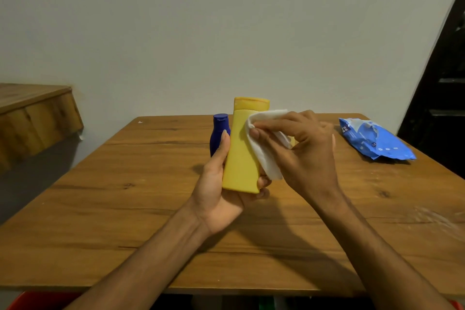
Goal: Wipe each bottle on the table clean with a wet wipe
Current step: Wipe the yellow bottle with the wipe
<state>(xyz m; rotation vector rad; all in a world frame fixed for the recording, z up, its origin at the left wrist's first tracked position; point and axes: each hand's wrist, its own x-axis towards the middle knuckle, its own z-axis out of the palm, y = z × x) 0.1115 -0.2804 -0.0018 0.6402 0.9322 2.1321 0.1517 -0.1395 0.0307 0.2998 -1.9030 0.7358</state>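
Wall (226,20), pale and plain, fills the upper half of what I see. Below it the wooden table (125,221) spreads out toward me, its grain running side to side. A wooden shelf (32,113) juts from the wall off to the left, apart from the table.

Both my forearms reach in over the near edge. My left hand (221,196) grips the yellow bottle (240,156) near its base. The thumb lies up along the bottle's left side and the fingers curl round the bottom from behind, their tips showing at the lower right corner. The bottle is lifted off the table, upright and leaning slightly, above the middle of the tabletop.

My right hand (307,148) pinches the wipe (266,156), fingers bent over it and fingertips pressing it against the bottle's right face. The loose end of the wipe hangs down beside the bottle.

A blue pack of wipes (375,141) lies flat, crumpled, at the far right of the table, well apart from my hands.

The blue bottle (219,131) stands upright on the table just behind my left thumb, partly hidden by the yellow one.

The yellow cap (251,103) sits closed on top.
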